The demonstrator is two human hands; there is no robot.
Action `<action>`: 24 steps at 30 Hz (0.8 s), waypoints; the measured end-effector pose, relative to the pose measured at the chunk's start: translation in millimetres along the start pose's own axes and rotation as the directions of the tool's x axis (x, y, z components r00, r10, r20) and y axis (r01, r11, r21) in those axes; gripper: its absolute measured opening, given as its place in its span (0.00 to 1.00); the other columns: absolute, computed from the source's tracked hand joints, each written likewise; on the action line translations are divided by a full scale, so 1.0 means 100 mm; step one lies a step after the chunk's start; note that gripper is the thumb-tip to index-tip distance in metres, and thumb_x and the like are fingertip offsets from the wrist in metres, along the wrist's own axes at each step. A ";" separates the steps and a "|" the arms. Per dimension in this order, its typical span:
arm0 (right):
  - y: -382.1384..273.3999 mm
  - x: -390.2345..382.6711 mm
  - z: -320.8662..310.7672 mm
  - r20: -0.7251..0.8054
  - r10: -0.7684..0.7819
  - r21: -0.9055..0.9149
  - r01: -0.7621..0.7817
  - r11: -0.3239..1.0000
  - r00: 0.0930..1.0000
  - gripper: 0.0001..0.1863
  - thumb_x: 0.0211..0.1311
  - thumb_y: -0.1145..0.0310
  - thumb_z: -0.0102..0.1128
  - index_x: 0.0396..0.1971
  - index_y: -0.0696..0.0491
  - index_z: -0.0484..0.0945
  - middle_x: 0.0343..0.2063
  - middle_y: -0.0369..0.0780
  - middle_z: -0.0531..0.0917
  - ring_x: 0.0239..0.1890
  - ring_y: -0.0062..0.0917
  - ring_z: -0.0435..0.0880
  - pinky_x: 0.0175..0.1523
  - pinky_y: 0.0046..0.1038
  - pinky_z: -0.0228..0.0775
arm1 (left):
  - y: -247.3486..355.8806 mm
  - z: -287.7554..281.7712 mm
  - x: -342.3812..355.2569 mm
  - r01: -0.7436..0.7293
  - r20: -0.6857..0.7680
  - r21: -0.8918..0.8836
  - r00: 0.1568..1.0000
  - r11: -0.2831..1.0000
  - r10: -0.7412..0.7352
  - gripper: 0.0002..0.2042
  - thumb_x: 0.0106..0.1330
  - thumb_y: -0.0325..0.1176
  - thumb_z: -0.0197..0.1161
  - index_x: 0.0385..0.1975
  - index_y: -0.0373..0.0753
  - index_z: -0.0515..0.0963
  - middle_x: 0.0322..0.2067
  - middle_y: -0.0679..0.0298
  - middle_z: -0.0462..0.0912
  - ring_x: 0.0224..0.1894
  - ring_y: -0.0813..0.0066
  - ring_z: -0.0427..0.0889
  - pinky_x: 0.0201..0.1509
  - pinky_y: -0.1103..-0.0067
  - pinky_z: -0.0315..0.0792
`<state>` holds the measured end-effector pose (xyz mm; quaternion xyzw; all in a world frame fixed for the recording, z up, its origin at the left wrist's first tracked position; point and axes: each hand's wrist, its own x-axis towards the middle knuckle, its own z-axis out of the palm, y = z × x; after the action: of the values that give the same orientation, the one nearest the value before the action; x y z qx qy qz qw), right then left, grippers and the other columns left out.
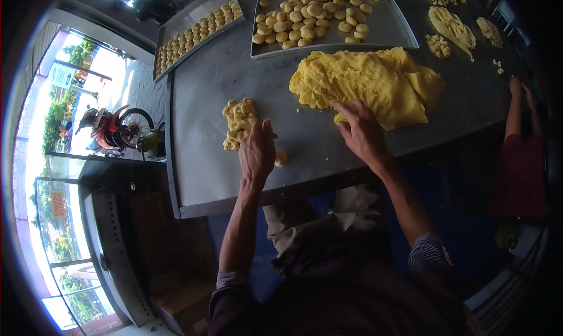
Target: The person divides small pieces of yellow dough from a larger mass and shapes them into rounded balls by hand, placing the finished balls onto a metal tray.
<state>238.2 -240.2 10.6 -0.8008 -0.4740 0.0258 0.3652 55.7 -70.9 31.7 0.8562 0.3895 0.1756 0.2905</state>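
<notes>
A large mound of yellow dough (363,81) lies on the grey metal table (205,177) ahead of me. My right hand (360,132) is at its near left edge, index finger and thumb closing around a small bit of that dough. To the left, my left hand (257,151) is curled beside a cluster of small pale dough pieces (238,116); whatever its fingers hold is hidden from view. One small round dough piece (281,158) rests on the table just right of that hand.
Behind the mound stands a metal tray (334,48) of round dough balls. Another tray (202,37), filled in rows, is at the far left. More dough pieces (451,31) lie far right, near another person's arms (515,110). A red motorcycle (111,128) stands outside.
</notes>
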 end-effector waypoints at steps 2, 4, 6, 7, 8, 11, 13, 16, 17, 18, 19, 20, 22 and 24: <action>0.03 0.07 -0.02 0.025 -0.035 -0.082 0.037 0.996 0.999 0.18 0.56 0.77 0.66 0.48 0.53 0.79 0.41 0.44 0.74 0.47 0.38 0.77 0.52 0.36 0.74 | -0.09 0.21 0.19 -0.118 -0.070 0.291 0.987 0.949 0.145 0.13 0.77 0.40 0.48 0.37 0.36 0.72 0.31 0.52 0.82 0.39 0.51 0.82 0.44 0.60 0.72; 0.06 0.05 -0.01 0.060 -0.019 -0.056 0.022 0.998 0.998 0.19 0.56 0.76 0.66 0.50 0.54 0.79 0.45 0.46 0.73 0.49 0.39 0.77 0.54 0.36 0.73 | -0.25 0.37 0.29 -0.172 -0.151 0.210 0.967 0.963 0.205 0.13 0.75 0.40 0.49 0.37 0.36 0.73 0.35 0.52 0.79 0.43 0.51 0.76 0.49 0.60 0.66; 0.01 -0.01 -0.04 0.029 -0.024 -0.097 0.027 0.995 0.999 0.20 0.57 0.75 0.66 0.51 0.55 0.79 0.49 0.47 0.73 0.50 0.41 0.77 0.56 0.37 0.72 | -0.28 0.34 0.26 -0.126 -0.182 0.122 0.972 0.984 0.147 0.13 0.75 0.39 0.48 0.39 0.36 0.75 0.39 0.51 0.78 0.48 0.52 0.74 0.54 0.61 0.63; -0.03 -0.09 -0.10 -0.021 -0.030 -0.154 0.026 0.988 0.999 0.20 0.57 0.74 0.67 0.51 0.55 0.79 0.51 0.47 0.72 0.51 0.43 0.77 0.57 0.37 0.72 | -0.27 0.25 0.18 -0.169 -0.096 0.006 0.981 0.986 0.169 0.14 0.74 0.39 0.48 0.44 0.36 0.76 0.40 0.51 0.77 0.49 0.52 0.73 0.57 0.62 0.63; -0.07 -0.15 -0.11 -0.067 -0.044 -0.201 0.030 0.979 0.997 0.20 0.58 0.73 0.67 0.52 0.55 0.80 0.53 0.48 0.72 0.52 0.44 0.77 0.58 0.38 0.71 | -0.29 0.21 0.01 -0.234 -0.096 0.172 0.963 0.957 0.253 0.14 0.74 0.39 0.49 0.48 0.36 0.76 0.42 0.51 0.77 0.51 0.53 0.73 0.59 0.62 0.62; 0.03 -0.34 -0.03 -0.071 0.011 -0.133 -0.020 0.991 0.997 0.19 0.58 0.72 0.67 0.50 0.56 0.81 0.55 0.50 0.72 0.55 0.45 0.75 0.59 0.39 0.71 | -0.17 0.00 -0.55 -0.354 0.087 0.371 0.933 0.858 0.348 0.17 0.71 0.35 0.54 0.57 0.39 0.74 0.51 0.50 0.77 0.53 0.54 0.75 0.61 0.63 0.63; 0.03 -0.34 0.02 -0.001 0.072 -0.098 -0.072 0.993 0.997 0.19 0.59 0.73 0.67 0.51 0.56 0.81 0.54 0.50 0.73 0.55 0.45 0.75 0.59 0.39 0.71 | 0.01 -0.24 -0.50 -0.226 0.362 0.137 0.918 0.965 0.163 0.16 0.70 0.30 0.54 0.57 0.38 0.74 0.53 0.51 0.78 0.49 0.53 0.79 0.58 0.62 0.68; -0.03 -0.19 0.02 0.055 0.111 -0.119 -0.104 0.987 0.992 0.21 0.60 0.73 0.66 0.55 0.55 0.79 0.54 0.50 0.73 0.55 0.44 0.75 0.59 0.38 0.71 | 0.30 -0.31 -0.26 -0.273 -0.085 -0.186 0.961 0.944 0.262 0.14 0.68 0.26 0.56 0.53 0.37 0.76 0.51 0.51 0.80 0.45 0.52 0.82 0.53 0.62 0.73; -0.01 -0.13 0.03 0.011 0.105 -0.130 -0.103 0.986 0.994 0.22 0.60 0.73 0.65 0.56 0.55 0.78 0.54 0.50 0.73 0.55 0.44 0.76 0.58 0.38 0.71 | 0.41 -0.32 -0.13 -0.400 -0.387 -0.241 0.875 0.884 0.291 0.13 0.67 0.25 0.56 0.51 0.36 0.77 0.50 0.51 0.81 0.43 0.51 0.83 0.51 0.62 0.74; 0.01 -0.07 0.06 -0.031 0.094 -0.132 -0.097 0.987 0.995 0.23 0.60 0.74 0.65 0.57 0.54 0.77 0.55 0.50 0.73 0.54 0.44 0.76 0.58 0.38 0.71 | 0.33 -0.36 -0.03 -0.302 -0.365 -0.158 0.903 0.940 0.228 0.12 0.67 0.25 0.56 0.49 0.36 0.77 0.49 0.52 0.81 0.45 0.51 0.81 0.52 0.62 0.72; 0.06 -0.05 0.07 -0.017 0.088 -0.117 -0.089 0.989 0.996 0.24 0.60 0.74 0.65 0.58 0.54 0.76 0.55 0.49 0.73 0.55 0.44 0.76 0.59 0.38 0.70 | 0.13 -0.37 0.08 -0.196 -0.350 -0.079 0.924 0.977 0.157 0.11 0.67 0.25 0.56 0.48 0.36 0.78 0.47 0.54 0.82 0.47 0.51 0.80 0.54 0.61 0.71; 0.13 -0.07 0.10 -0.001 0.079 -0.098 -0.079 0.992 0.997 0.25 0.60 0.74 0.65 0.59 0.53 0.75 0.56 0.49 0.72 0.55 0.44 0.76 0.59 0.38 0.70 | -0.11 -0.38 0.16 -0.084 -0.343 0.003 0.936 0.996 0.080 0.11 0.66 0.24 0.55 0.46 0.36 0.78 0.46 0.55 0.82 0.49 0.50 0.79 0.56 0.61 0.69; 0.06 -0.11 0.08 -0.024 0.000 -0.152 -0.003 0.988 1.000 0.25 0.60 0.73 0.65 0.59 0.53 0.75 0.57 0.49 0.72 0.55 0.44 0.75 0.59 0.37 0.70 | -0.68 -0.37 0.17 -0.091 -0.248 0.217 0.958 0.972 0.145 0.10 0.66 0.24 0.55 0.46 0.36 0.77 0.44 0.54 0.82 0.48 0.50 0.79 0.55 0.60 0.69; -0.04 -0.27 0.02 -0.092 -0.123 -0.305 0.089 0.948 0.988 0.25 0.60 0.73 0.66 0.59 0.53 0.76 0.59 0.49 0.71 0.56 0.44 0.75 0.58 0.37 0.71 | -0.91 -0.36 0.06 -0.107 -0.229 0.295 0.957 0.950 0.179 0.09 0.67 0.25 0.55 0.45 0.36 0.76 0.43 0.52 0.82 0.46 0.50 0.79 0.53 0.60 0.69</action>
<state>219.4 -258.9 3.5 -0.8204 -0.4942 -0.1100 0.2657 -11.0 -5.5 2.0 0.8852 0.3809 0.2472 0.1010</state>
